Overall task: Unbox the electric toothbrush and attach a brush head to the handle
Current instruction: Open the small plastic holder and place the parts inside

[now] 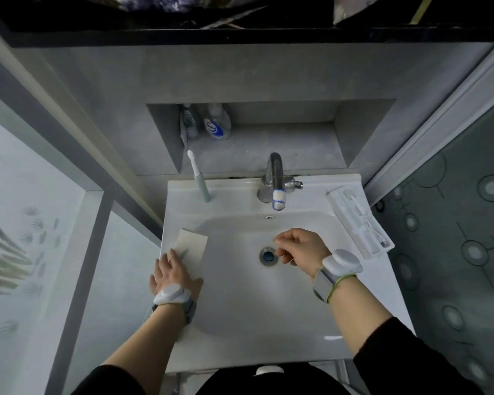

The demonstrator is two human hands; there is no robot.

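The electric toothbrush (199,178) is seen upright at the back left of the sink (297,323) rim, brush head already on the handle, parked clear of the basin, it seems, so it cannot roll in; the box sleeve (191,246) is laid along the left rim and pinned flat under the left hand (171,276), fingers spread straight upon it, probably to stop it sliding; the right hand (298,249) is held over the drain (268,255), fingers loosely curled; whether anything is pinched cannot be told; the inner tray (360,220) is set aside on the right rim, a spare head and cable left inside.
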